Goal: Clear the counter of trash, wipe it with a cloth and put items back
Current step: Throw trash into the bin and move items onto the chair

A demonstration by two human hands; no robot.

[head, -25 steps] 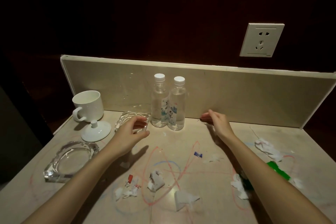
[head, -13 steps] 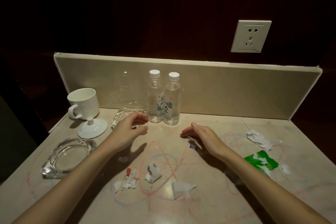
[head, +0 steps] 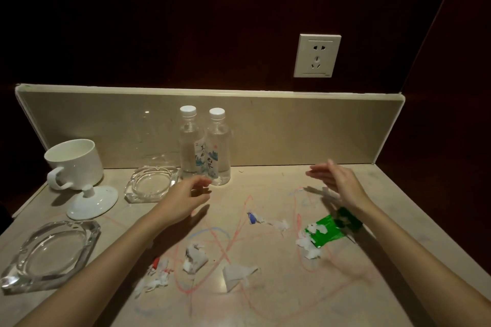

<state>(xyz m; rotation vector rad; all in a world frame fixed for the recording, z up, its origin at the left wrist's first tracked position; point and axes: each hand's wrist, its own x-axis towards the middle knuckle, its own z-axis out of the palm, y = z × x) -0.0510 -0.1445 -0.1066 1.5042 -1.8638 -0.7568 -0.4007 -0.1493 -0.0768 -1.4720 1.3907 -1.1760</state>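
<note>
The beige counter (head: 265, 300) is scribbled with red and blue crayon lines and littered with trash. White paper scraps (head: 195, 260) lie near the front middle, and a green wrapper (head: 326, 231) with more white scraps (head: 309, 247) lies to the right. A small blue bit (head: 252, 218) sits in the middle. My left hand (head: 186, 199) hovers just in front of two water bottles (head: 204, 151), fingers loosely curled and holding nothing. My right hand (head: 337, 180) is blurred above the counter behind the green wrapper, with straight fingers.
A white cup (head: 74, 162) and its lid (head: 93, 200) stand at the back left. One glass ashtray (head: 151, 183) sits beside the bottles, another (head: 50, 255) at the front left. A low backsplash (head: 292, 130) runs behind, with a wall socket (head: 317, 55) above.
My right hand has swung from the middle of the counter out to the right, toward the green wrapper. My left hand has stayed near the bottles and the ashtray.
</note>
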